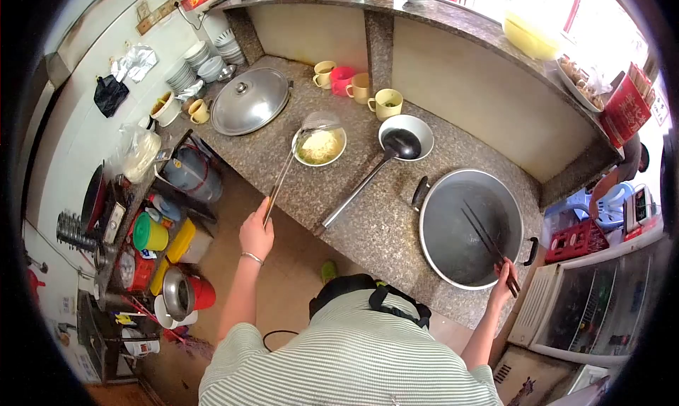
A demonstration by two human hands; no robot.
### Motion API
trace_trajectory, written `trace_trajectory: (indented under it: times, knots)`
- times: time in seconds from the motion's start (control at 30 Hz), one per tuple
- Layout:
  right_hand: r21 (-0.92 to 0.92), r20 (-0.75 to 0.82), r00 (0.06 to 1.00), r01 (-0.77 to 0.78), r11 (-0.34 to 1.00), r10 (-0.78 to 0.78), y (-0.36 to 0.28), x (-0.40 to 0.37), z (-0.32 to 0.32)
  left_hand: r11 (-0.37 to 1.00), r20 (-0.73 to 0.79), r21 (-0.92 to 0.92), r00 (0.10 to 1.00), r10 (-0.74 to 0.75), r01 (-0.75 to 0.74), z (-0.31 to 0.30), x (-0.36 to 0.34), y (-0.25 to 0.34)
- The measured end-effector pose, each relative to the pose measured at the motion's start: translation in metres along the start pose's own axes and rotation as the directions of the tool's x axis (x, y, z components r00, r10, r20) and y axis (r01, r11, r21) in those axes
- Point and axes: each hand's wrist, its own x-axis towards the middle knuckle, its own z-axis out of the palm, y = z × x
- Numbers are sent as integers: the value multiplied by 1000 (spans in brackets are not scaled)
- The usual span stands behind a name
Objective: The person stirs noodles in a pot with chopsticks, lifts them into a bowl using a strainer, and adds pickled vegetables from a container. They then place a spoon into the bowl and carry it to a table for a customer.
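Note:
My left hand (257, 234) is closed round the handle of a wire strainer (322, 121), whose basket is tilted over the far rim of a white bowl. Noodles (320, 146) lie in that bowl (341, 151). My right hand (505, 279) grips dark chopsticks (481, 228) at the right rim of a large metal pot (422, 229); their tips reach over the cloudy liquid inside. Between the two, a black ladle (402, 144) rests in another white bowl (426, 129), its long handle pointing toward the counter's front edge.
A round metal lid (250, 102) lies at the counter's back left. Several cups, among them a pink one (342, 80), line the back. Stacked bowls (181, 76) stand farther left. A shelf with containers is at lower left, a red crate (570, 240) at right.

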Motion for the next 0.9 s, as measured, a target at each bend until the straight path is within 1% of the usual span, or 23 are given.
trace_trajectory:
  times: [0.03, 0.1, 0.13, 0.2, 0.23, 0.27, 0.3, 0.33, 0.37, 0.4, 0.43, 0.47, 0.5, 0.53, 0.57, 0.6, 0.63, 0.7, 0.77, 0.8, 0.83, 0.9]
  knots:
    - [2, 0, 1000, 0, 1000, 0, 1, 0, -1, 1000, -1, 1, 1000, 0, 0, 0, 1, 0]
    - [14, -14, 1000, -20, 1000, 20, 4, 0, -5, 998, 2, 27, 999, -50, 50, -3, 3, 7]
    - [14, -18, 1000, -24, 1000, 24, 6, 0, -6, 999, 6, 29, 999, -45, 45, -5, 3, 8]
    - [-29, -31, 999, 17, 999, -18, 8, 0, -13, 997, -54, -76, 998, -36, 32, -6, -1, 14]
    - [-74, -29, 999, 23, 997, -25, 12, 1, -18, 991, -86, -133, 996, -7, -4, -8, -4, 21]
    - [-95, -6, 999, 37, 995, -38, 0, -1, -17, 978, -104, -201, 994, 33, -53, -12, -8, 30]
    - [-86, 4, 1000, 2, 996, -2, -13, -5, -14, 890, 90, -433, 989, -117, 144, -17, -13, 42]
    - [-148, 59, 998, -18, 989, 27, -30, -7, -10, 880, 38, -473, 999, -25, 40, -9, -19, 43]
    - [-197, 61, 997, 54, 979, -43, 1, -3, -14, 854, 66, -518, 998, -6, 39, -5, -23, 48]
    - [-206, 123, 992, -16, 978, 42, -34, -6, 6, 809, 138, -584, 990, 21, 64, -4, -24, 55]
    - [-39, 201, 977, -58, 998, 65, -25, -1, 21, 801, 168, -596, 984, 63, 51, 0, -22, 67]
    - [-199, 330, 940, 156, 967, -84, -25, 10, 32, 768, 288, -627, 955, 73, 131, 3, -21, 77]
    - [-245, 409, 906, 223, 943, -108, -19, 19, 43, 734, 398, -644, 914, 79, 217, 5, -22, 83]
    - [-283, 468, 869, 321, 904, -162, -9, 31, 55, 741, 414, -642, 903, 117, 198, 13, -19, 92]
    - [-307, 507, 846, 355, 883, -164, -9, 44, 64, 733, 368, -673, 905, 215, 99, 25, -13, 106]
    - [-359, 518, 843, 371, 856, -148, -5, 59, 67, 729, 390, -680, 883, 261, 85, 36, -9, 120]
    - [-342, 496, 817, 495, 798, -294, 16, 76, 65, 724, 410, -686, 860, 304, 71, 45, -6, 137]
    - [-445, 472, 845, 475, 759, -252, 31, 103, 46, 852, 510, -523, 791, 337, -26, 50, 2, 178]
    - [-571, 405, 890, 425, 702, -210, 38, 111, 16, 851, 513, -504, 742, 431, -146, 71, 7, 204]
    - [-595, 393, 897, 414, 689, -201, 40, 110, -2, 763, 359, -546, 726, 587, -347, 94, 8, 208]
    - [-608, 378, 911, 379, 697, -165, 37, 104, -19, 763, 368, -548, 720, 588, -343, 108, 10, 217]
    - [-703, 279, 959, 241, 669, -52, 24, 82, -45, 834, 529, -367, 646, 551, -412, 131, 12, 237]
